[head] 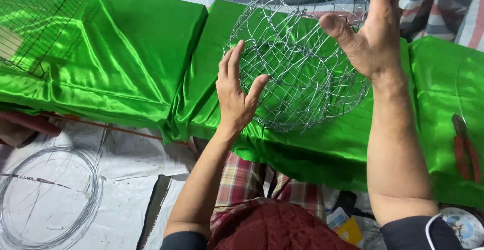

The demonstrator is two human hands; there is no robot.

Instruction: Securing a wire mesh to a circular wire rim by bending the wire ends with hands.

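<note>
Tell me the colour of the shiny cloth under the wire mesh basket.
Bright green shiny satin cloth, clearest in the head view.

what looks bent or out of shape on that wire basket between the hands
The wire mesh basket has uneven, crumpled hexagons and a lopsided round form. The left hand and right hand press its sides over green satin cloth.

Wire basket (297,63) top cut off; right hand (370,33) fingertips out of frame

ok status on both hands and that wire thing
Left hand open, flat on the round silver wire mesh basket. Right hand open, pressing its far side. Basket over shiny green satin cloth; nothing between the hands.
</note>
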